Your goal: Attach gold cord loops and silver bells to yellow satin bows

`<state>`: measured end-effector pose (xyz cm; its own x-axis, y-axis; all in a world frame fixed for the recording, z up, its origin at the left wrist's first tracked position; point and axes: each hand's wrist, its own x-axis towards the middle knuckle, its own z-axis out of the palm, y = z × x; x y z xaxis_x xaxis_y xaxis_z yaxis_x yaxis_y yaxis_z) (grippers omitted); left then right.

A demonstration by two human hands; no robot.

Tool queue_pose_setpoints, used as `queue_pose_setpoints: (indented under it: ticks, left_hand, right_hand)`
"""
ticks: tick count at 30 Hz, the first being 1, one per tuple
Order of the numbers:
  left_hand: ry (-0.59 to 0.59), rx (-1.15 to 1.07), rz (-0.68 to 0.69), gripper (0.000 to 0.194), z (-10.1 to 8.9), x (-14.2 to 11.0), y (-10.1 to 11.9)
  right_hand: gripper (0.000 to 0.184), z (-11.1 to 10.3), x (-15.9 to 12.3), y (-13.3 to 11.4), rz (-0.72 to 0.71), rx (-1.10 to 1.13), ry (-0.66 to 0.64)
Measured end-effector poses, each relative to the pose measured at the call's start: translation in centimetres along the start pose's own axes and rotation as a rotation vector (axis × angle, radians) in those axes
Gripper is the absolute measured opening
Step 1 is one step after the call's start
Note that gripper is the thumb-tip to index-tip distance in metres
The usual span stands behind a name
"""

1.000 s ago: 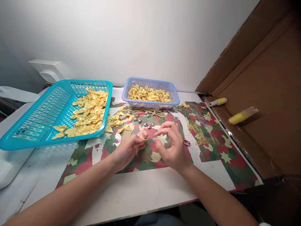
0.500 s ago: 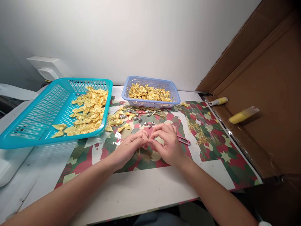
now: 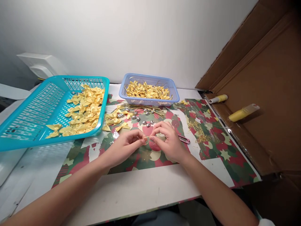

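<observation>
Over patterned paper, left hand and right hand pinch gold strand (looped).

Yellow satin bows and a thin golden loop are contrasting with round silver bells, a turquoise plastic basket and a periwinkle plastic basket; flat sheeting is displaying a star-dotted pattern of red, green and cream.

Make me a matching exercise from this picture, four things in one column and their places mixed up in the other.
1. gold cord
2. pink tool
3. teal basket
4. blue basket

A. far middle, by the wall
B. between left hand and right hand
C. left side
D. partly hidden by the right hand

Pairs: 1-B, 2-D, 3-C, 4-A
</observation>
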<state>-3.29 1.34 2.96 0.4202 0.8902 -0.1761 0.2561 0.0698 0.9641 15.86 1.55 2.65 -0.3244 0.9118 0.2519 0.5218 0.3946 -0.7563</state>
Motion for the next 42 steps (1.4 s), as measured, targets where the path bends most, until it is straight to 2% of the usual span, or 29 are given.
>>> queue_pose_setpoints:
  ticks: [5,10,13,16,17,20,23,26,29,33,42]
  left_hand:
    - [0.026,0.080,0.055,0.026,-0.3,0.0,0.1]
    - [0.120,0.089,0.016,0.027,-0.7,0.1,-0.4]
    - [0.152,0.127,0.053,0.025,-0.6,0.1,-0.7]
    - [0.155,0.170,0.119,0.023,-0.5,-0.1,-0.8]
    - [0.157,0.175,0.136,0.022,-0.5,-0.2,-0.9]
    - [0.158,0.173,0.180,0.020,-0.4,-0.4,-0.9]
    - [0.145,0.167,0.219,0.018,-0.3,-0.4,-0.8]
    - [0.126,0.154,0.231,0.017,-0.2,-0.2,-0.6]
    - [0.117,0.101,0.212,0.017,-0.1,0.0,-0.5]
    - [0.153,0.019,0.168,0.014,-0.2,0.1,-0.5]
    - [0.223,-0.012,0.132,0.008,-0.5,0.4,-0.3]
  right_hand:
    - [0.011,-0.2,0.2,0.5,0.031,0.012,-0.036]
    - [0.012,-0.9,0.5,0.9,0.055,-0.012,-0.084]
    - [0.013,-1.4,0.4,0.9,0.072,-0.025,-0.176]
    - [0.006,-2.0,0.3,0.9,0.056,-0.022,-0.288]
    - [0.011,-2.2,0.3,0.9,0.050,-0.019,-0.315]
    - [0.026,-2.4,0.4,0.9,0.048,0.000,-0.279]
    - [0.019,-1.6,0.6,0.5,0.008,0.082,-0.201]
    - [0.010,-0.1,0.8,-0.1,-0.028,0.221,-0.250]
    - [0.021,0.7,0.9,-0.2,0.052,0.387,-0.307]
    - [0.022,0.5,0.9,0.4,0.201,0.573,-0.369]
    - [0.022,0.2,0.9,0.7,0.293,0.666,-0.391]
